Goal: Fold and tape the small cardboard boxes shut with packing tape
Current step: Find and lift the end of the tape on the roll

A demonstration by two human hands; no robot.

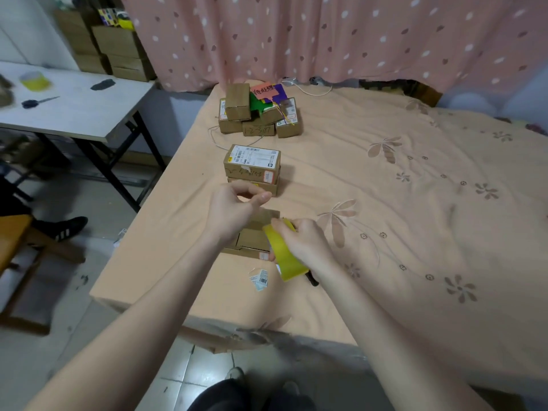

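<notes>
Hands meet over the near edge of a bed spread with a peach flowered sheet. The right hand curls its fingers round a yellow roll of packing tape, held just right of an open cardboard box that lies on the bed with its flaps spread. The left hand hovers above that box's far side, thumb and forefinger pinched together; whether a tape end sits between them cannot be told. Beyond the open box stands a stack of two labelled boxes, and farther still a pile of boxes with coloured cards. Torn label scraps lie just before the open box. Left of the bed, a tabletop carries scissors and another tape roll.
</notes>
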